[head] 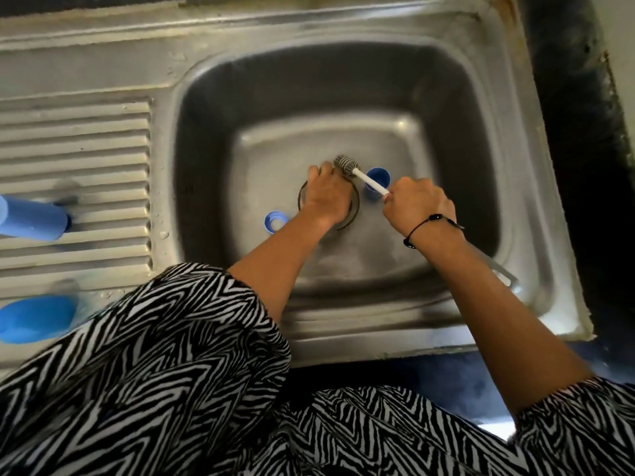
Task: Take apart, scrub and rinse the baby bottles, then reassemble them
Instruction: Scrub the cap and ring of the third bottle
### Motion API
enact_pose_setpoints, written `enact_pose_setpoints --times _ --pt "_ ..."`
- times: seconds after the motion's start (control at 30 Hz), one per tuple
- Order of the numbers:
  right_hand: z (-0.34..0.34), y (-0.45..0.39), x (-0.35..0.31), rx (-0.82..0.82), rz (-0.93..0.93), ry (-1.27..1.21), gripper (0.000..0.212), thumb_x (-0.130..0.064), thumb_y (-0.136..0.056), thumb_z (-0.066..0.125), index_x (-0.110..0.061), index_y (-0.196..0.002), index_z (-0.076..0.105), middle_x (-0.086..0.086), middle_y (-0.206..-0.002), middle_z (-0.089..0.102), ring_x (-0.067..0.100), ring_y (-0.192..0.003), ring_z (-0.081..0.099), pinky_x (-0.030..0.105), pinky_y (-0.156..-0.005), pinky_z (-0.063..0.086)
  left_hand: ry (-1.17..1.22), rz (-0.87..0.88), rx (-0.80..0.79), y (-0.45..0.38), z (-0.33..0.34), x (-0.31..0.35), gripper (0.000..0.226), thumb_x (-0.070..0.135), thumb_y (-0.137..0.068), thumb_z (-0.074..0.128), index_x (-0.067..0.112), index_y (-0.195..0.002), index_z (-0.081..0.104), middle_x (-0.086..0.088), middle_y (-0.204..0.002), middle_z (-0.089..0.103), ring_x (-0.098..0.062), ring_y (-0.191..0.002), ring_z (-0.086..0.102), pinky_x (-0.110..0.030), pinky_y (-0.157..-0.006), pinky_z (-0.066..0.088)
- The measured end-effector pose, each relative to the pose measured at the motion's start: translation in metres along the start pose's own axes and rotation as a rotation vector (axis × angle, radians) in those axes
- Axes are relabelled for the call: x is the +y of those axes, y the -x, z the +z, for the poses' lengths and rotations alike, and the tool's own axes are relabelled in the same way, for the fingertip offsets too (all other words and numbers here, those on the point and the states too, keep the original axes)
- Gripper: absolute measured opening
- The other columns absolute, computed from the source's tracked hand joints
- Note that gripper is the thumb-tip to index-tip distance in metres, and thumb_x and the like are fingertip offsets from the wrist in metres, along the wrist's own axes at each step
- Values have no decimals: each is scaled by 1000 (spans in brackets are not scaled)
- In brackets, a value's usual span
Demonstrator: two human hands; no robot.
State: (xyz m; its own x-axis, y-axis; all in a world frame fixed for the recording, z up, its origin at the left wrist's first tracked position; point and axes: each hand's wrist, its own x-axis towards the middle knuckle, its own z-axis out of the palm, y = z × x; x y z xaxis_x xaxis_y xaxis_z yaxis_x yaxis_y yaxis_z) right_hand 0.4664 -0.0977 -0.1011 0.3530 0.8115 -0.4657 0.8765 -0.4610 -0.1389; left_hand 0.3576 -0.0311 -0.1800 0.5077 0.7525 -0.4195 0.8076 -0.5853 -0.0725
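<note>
In the steel sink (pixel 213 139), a small blue cup-shaped bottle part (pixel 377 183) stands upright on the basin floor just right of the drain, and a blue screw ring (pixel 275 221) lies flat near the drain's left edge. On the ribbed draining surface (pixel 75 139) to the left, a blue bottle (pixel 32 218) lies on its side and a second blue piece (pixel 36 317) sits nearer the front edge; both are blurred. The right hand (pixel 417 204) has its grip clamped on the white handle of a bottle brush (pixel 347 166), whose grey bristle head points up and left, touching the fingertips of the left hand (pixel 328 194). The left hand rests low over the drain with fingers curled downward; whether its grip holds anything underneath cannot be told, since the hand hides it. Both forearms reach in from the front rim, bare below zebra-striped sleeves (pixel 154 355), and a black cord bracelet (pixel 429 225) circles the right wrist. The basin walls rise steeply on all sides, with open floor toward the back and right, well apart from the hands.
</note>
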Motion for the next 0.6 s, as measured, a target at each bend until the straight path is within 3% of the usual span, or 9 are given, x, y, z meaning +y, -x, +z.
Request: enact_pose_setpoints --times 0.1,0.23,0.4,0.5,0.6 --pt "0 -3 5 -13 18 -19 30 -29 -97 44 -9 -113 60 11 -92 56 25 -77 49 33 -64 39 -126 1 -51 -12 5 6 31 20 -97 36 21 -120 56 0 -124 53 -24 -120 36 -36 -97 27" --pt "1 -5 8 3 29 -62 31 -30 -97 43 -9 -111 60 11 -92 56 25 -76 46 32 -64 37 -213 -19 -182 -23 6 11 27 22 -95 43 23 -119 56 4 -122 54 -22 -121 34 -35 -97 25" --pt "7 -7 10 -3 34 -69 28 -28 -96 42 -12 -108 63 6 -83 51 25 -74 50 32 -62 40 -227 -15 -209 -25 14 15 29 21 -95 42 21 -122 53 0 -126 52 -24 -120 36 -35 -99 25" --pt "8 -7 11 11 30 -86 28 -27 -96 42 -13 -105 64 6 -83 54 25 -74 54 32 -63 45 -133 -23 -198 -25 22 12 22 20 -95 42 22 -108 60 1 -119 55 -25 -117 37 -35 -95 26" --pt "8 -5 10 22 15 -104 30 -29 -97 42 -12 -105 65 7 -83 55 25 -74 55 32 -63 45 202 -114 3 -21 24 1 27 13 -91 38 15 -100 63 -5 -109 58 -28 -113 39 -34 -84 27"
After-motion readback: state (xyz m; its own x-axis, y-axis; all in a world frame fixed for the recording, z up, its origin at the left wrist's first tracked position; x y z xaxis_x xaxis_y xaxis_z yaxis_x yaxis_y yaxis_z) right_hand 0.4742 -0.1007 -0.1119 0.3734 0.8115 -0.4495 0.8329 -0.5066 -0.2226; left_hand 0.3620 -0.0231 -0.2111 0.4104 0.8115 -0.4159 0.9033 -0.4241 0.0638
